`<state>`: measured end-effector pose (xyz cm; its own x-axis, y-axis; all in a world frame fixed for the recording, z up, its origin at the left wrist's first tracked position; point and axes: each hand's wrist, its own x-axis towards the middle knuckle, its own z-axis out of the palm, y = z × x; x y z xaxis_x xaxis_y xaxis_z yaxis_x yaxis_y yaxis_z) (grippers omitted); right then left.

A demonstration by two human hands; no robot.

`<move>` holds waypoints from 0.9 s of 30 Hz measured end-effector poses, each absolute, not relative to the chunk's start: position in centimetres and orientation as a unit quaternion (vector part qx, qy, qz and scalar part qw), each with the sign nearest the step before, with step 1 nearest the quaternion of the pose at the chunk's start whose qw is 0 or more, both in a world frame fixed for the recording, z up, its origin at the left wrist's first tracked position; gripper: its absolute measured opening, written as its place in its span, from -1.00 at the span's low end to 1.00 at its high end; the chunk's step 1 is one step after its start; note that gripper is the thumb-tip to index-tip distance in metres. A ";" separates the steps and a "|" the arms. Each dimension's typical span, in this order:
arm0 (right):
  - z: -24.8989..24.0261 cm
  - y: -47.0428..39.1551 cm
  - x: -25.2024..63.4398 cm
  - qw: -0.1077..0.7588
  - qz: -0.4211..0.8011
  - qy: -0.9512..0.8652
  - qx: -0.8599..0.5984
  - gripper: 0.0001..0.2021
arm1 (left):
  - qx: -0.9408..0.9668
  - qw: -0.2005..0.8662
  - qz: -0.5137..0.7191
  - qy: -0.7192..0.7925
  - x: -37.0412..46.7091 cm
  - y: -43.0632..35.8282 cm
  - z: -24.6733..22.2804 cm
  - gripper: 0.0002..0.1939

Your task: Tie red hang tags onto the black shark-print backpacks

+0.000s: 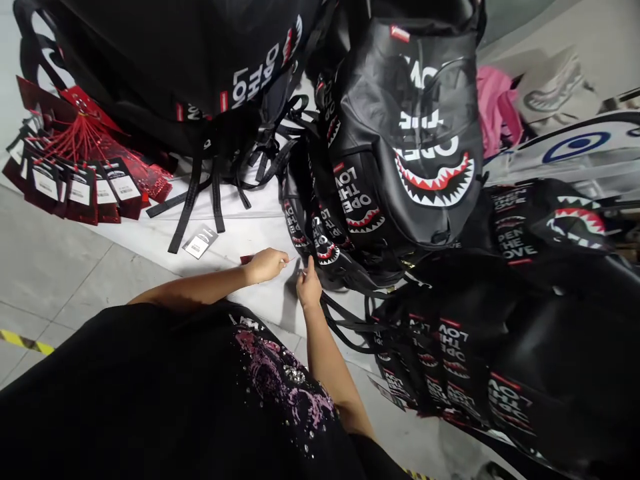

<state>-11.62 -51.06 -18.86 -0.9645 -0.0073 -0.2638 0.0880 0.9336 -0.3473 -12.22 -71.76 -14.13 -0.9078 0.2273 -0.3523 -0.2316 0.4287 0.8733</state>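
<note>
My left hand [267, 265] is closed, its fingertips pinching a thin red string over the white table edge. A dark red tag [246, 259] shows partly beside that hand. Close to its right, my right hand [309, 287] is closed near the string's other end, by the lower edge of a black backpack [327, 257] with shark-mouth prints; what its fingertips grip is too small to make out. A grey-and-white tag [201, 241] lies on the white surface to the left, next to black straps [190, 200].
Several dark tags with red strings [83, 183] are heaped at the left edge of the white table [160, 237]. Large black backpacks [425, 133] stand at the back, with more stacked at the right [525, 320]. A pink bag [495, 110] is behind them.
</note>
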 end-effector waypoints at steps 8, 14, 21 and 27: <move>-19.2 -51.0 -14.2 0.140 -0.135 0.981 0.002 -0.59 | 0.042 0.213 0.468 0.857 -17.1 -68.2 -15.6 -0.86; -22.0 -48.3 -11.0 0.061 -0.350 0.934 0.047 -0.55 | 0.050 0.231 0.422 0.875 -19.6 -65.6 -18.1 -0.84; -23.7 -48.5 -12.6 0.030 -0.413 0.899 0.142 -0.57 | 0.091 0.241 0.373 0.891 -19.9 -63.3 -20.1 -0.76; -24.3 -49.2 -14.1 0.004 -0.451 0.865 0.221 -0.63 | 0.093 0.248 0.333 0.905 -20.1 -63.2 -19.4 -0.72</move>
<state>-14.14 -49.21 -24.30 -0.9027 0.3780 -0.2057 0.3849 0.4952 -0.7789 -20.11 -63.25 -19.43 -0.8602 0.3330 -0.3863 0.0036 0.7614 0.6483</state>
